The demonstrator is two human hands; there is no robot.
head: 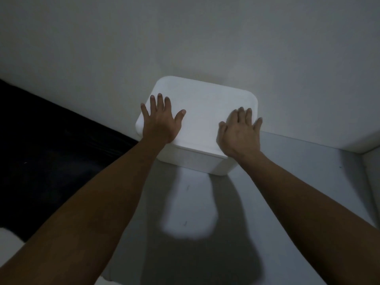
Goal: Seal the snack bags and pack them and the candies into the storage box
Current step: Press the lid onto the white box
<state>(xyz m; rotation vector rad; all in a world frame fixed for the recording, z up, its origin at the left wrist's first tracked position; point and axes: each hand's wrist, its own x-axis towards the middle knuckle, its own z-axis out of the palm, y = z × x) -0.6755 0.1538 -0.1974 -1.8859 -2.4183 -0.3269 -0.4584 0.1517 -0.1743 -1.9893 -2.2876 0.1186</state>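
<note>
A white storage box [195, 163] with rounded corners stands on the grey table against the white wall, its white lid [202, 112] on top. My left hand [160, 122] lies flat on the lid's left side with its fingers spread and straight. On the lid's right side rests my right hand [240, 132], palm down, fingers straight and close together. No snack bags or candies show; the lid hides whatever is inside the box.
The grey table [298, 171] runs from the box toward me, with my arms' shadows on it. A dark, black surface [51, 151] lies to the left of the table. White walls [205, 38] close off the back and the right side.
</note>
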